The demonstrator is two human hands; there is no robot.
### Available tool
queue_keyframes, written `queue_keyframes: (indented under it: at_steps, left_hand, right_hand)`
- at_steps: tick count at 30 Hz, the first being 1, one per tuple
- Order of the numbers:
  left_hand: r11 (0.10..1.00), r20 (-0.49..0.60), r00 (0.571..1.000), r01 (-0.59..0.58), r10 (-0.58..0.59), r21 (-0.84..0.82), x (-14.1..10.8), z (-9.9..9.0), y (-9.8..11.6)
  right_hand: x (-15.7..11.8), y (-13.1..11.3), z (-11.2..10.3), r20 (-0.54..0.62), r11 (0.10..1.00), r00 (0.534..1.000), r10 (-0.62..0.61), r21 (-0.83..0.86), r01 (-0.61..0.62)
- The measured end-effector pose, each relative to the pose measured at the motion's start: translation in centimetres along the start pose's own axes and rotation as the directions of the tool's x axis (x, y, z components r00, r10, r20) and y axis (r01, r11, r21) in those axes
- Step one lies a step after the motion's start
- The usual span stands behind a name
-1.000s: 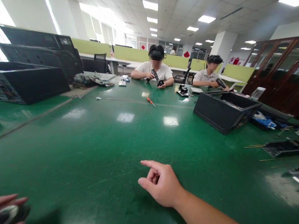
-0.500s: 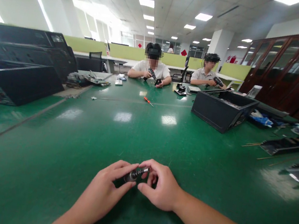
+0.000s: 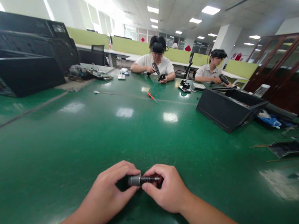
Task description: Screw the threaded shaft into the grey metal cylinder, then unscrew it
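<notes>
Low in the middle of the head view, just over the green table [image 3: 92, 133], I hold a small cylindrical metal part [image 3: 135, 180]. It has a grey round body, a dark ribbed section like a spring, and a thin bright shaft pointing right. My left hand [image 3: 111, 189] grips the grey body between thumb and fingers. The thumb and fingers of my right hand [image 3: 168, 189] close around the ribbed section and shaft. The far ends of the part are partly hidden by my fingers.
An orange screwdriver [image 3: 151, 97] lies farther back. A black computer case [image 3: 220, 110] stands at right, with metal pieces [image 3: 297, 148] beyond my right arm. More dark cases [image 3: 38, 75] stand at left. Two people [image 3: 155, 63] across the table hold power drills.
The metal part has turned nearly level, and more of its grey body shows. My right fingers have closed in around its shaft. The view has tilted down slightly.
</notes>
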State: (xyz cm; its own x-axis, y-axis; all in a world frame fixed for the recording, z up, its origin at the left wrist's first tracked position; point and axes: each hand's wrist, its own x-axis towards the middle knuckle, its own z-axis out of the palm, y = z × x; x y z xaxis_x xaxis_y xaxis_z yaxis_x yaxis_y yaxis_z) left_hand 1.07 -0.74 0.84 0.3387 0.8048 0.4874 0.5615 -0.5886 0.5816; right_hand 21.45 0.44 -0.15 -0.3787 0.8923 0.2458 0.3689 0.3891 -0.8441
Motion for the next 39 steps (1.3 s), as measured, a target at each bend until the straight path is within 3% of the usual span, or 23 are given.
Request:
queue_keyframes:
  at_steps: [12,39]
  left_hand:
    - [1.000,-0.013,1.000,-0.015,0.015,-0.001,0.17,-0.06,0.28]
    - [1.000,-0.054,0.998,-0.018,0.019,0.016,0.23,-0.13,0.27]
  right_hand:
    - [0.00,0.12,0.05,0.049,1.000,0.998,0.025,0.014,-0.026]
    - [0.16,-0.16,-0.22,0.025,1.000,0.999,0.026,-0.008,-0.026]
